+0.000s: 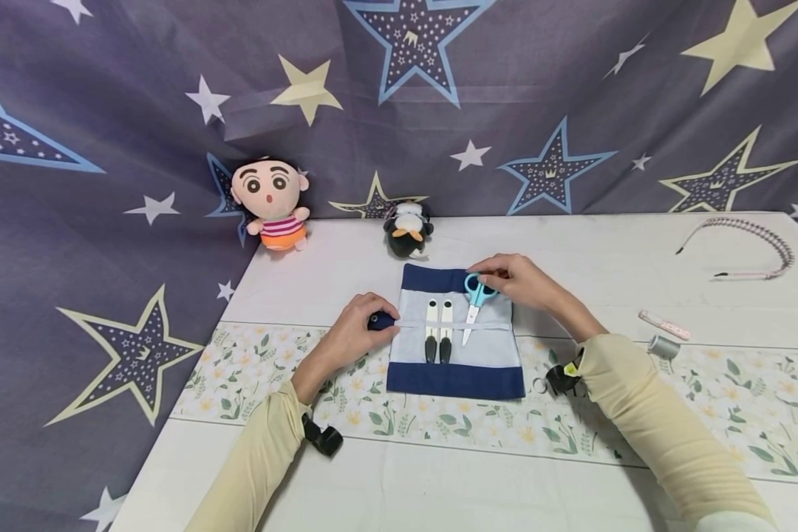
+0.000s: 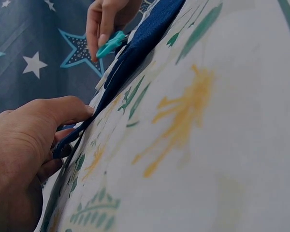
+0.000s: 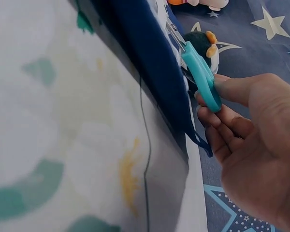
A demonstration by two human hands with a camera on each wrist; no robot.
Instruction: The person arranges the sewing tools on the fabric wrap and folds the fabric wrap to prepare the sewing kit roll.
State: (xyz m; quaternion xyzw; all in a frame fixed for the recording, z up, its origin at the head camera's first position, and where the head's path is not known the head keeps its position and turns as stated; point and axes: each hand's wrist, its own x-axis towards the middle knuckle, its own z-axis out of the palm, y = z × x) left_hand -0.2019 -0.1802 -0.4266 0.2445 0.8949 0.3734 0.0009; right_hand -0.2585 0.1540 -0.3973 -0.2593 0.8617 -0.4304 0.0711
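Observation:
A fabric tool roll (image 1: 455, 380), pale grey with navy bands along two edges, lies spread on the table. My left hand (image 1: 357, 325) pinches the navy tab (image 1: 380, 321) at its left edge between thumb and fingers; the left wrist view shows the thumb (image 2: 77, 110) on top. A thin white elastic strap (image 1: 412, 324) crosses the middle. Under it sit two slim white tools (image 1: 432, 318) with black ends, side by side. Turquoise-handled scissors (image 1: 478, 295) point down, blades at the strap. My right hand (image 1: 522, 279) pinches their handle (image 3: 203, 79) between thumb and fingers.
A doll in striped shirt (image 1: 275, 203) and a penguin plush (image 1: 408, 230) stand at the back. To the right lie a headband (image 1: 781, 247), a slim pink-and-white item (image 1: 665, 325), a grey thread spool (image 1: 663, 346) and a small ring (image 1: 539, 385).

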